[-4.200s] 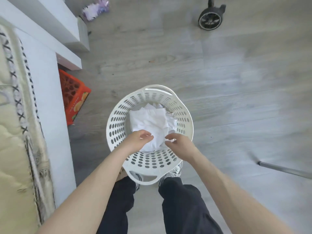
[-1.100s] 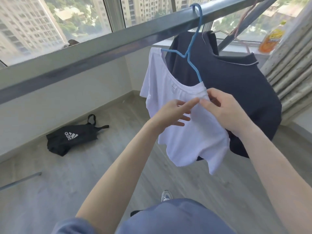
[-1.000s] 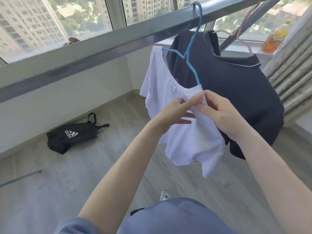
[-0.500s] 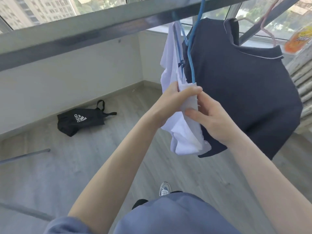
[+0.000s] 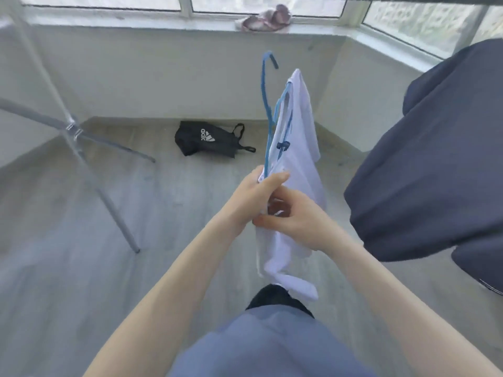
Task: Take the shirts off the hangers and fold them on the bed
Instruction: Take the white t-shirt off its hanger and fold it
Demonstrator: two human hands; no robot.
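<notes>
White cotton hung bunched at the centre of the frame: the small white shirt [image 5: 302, 148] was draped on a thin blue hanger [image 5: 268, 115] whose hook stood free in the air, off any rail. The left hand [image 5: 253, 197] had its fingers curled round the hanger's lower end along with some cloth. The right hand [image 5: 299, 224], just below and touching it, pinched a fold of the shirt.

I judged the risk to be a snag. Pulling the cloth before the collar cleared the hanger's arm could stretch the neck or jerk the hanger loose, and the trailing sleeve at lower centre might drop to the floor. The large navy shirt [image 5: 424, 172], hanging at the right edge, could be brushed.

Underfoot was a pale grey wood-look floor [image 5: 163, 213]. A black drawstring bag [image 5: 206, 138] lay by the far wall, grey metal rack legs [image 5: 89, 170] crossed the left side, and a pink cloth [image 5: 265, 19] sat on the window sill [image 5: 136, 19] at top.
</notes>
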